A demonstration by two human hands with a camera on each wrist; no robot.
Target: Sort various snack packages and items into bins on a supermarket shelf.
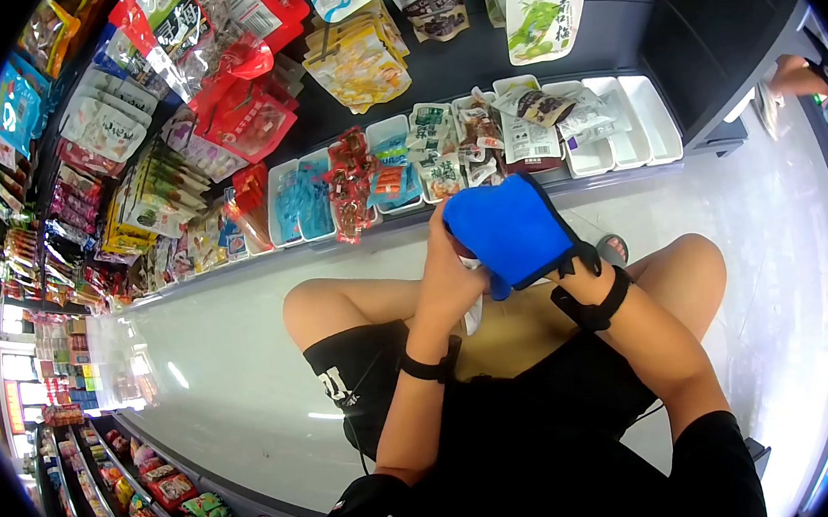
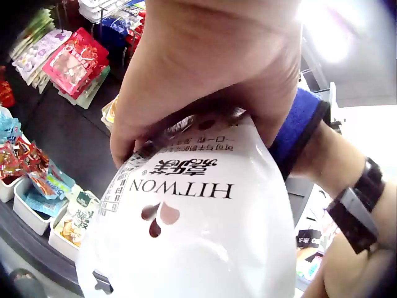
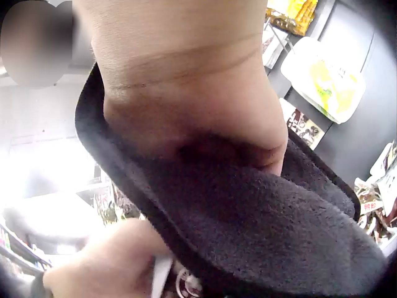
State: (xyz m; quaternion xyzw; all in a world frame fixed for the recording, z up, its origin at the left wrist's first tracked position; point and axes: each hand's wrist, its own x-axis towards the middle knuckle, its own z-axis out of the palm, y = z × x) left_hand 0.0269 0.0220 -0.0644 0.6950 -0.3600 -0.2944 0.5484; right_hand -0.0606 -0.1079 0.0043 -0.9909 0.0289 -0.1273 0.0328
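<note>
My left hand (image 1: pixel 448 273) grips a white bag (image 2: pixel 205 248) by one end; the left wrist view shows HITWON lettering, upside down, and small drop marks on it. In the head view the hands cover most of this bag. My right hand (image 3: pixel 198 112) wears a blue mitt (image 1: pixel 510 228) with black edging, gathered at the wrist. The mitt lies up against the left hand and overlaps the end of the bag. In the right wrist view its dark fuzzy inner side shows, with the hand tucked in. My right fingers are hidden inside it.
White bins (image 1: pixel 631 121) of small wrapped snacks line the low shelf ahead. Above them hang snack bags, among them a red bag (image 1: pixel 247 125) and yellow packets (image 1: pixel 357 62). Another stocked shelf (image 1: pixel 149 488) stands at lower left. Bent bare legs (image 1: pixel 696 273) flank the hands over pale floor (image 1: pixel 207 365).
</note>
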